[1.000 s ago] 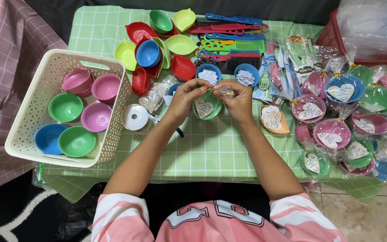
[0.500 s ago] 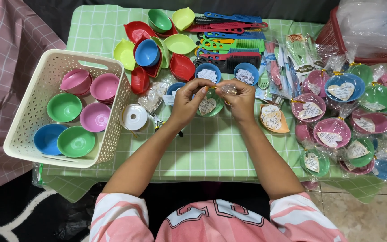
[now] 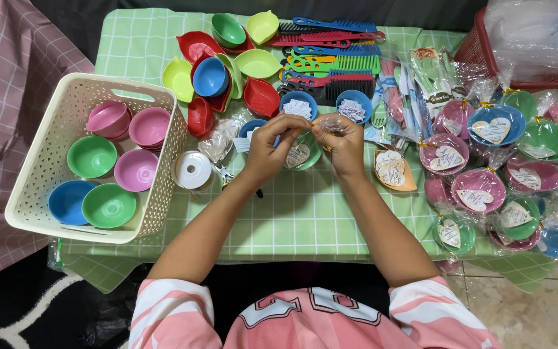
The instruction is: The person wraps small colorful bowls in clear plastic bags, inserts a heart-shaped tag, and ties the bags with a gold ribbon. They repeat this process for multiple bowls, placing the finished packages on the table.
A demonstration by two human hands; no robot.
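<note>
Since a moment ago my hands have risen slightly above the wrapped green bowl [image 3: 301, 155], which sits on the surface between them. My left hand [image 3: 271, 147] and right hand [image 3: 342, 143] both pinch the gathered plastic top; I'd twist tightly, keeping it centred.

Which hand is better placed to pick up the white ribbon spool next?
Left, probably. The left hand is on the spool's side of the wrapped green bowl; the right hand would have to cross over both.
</note>
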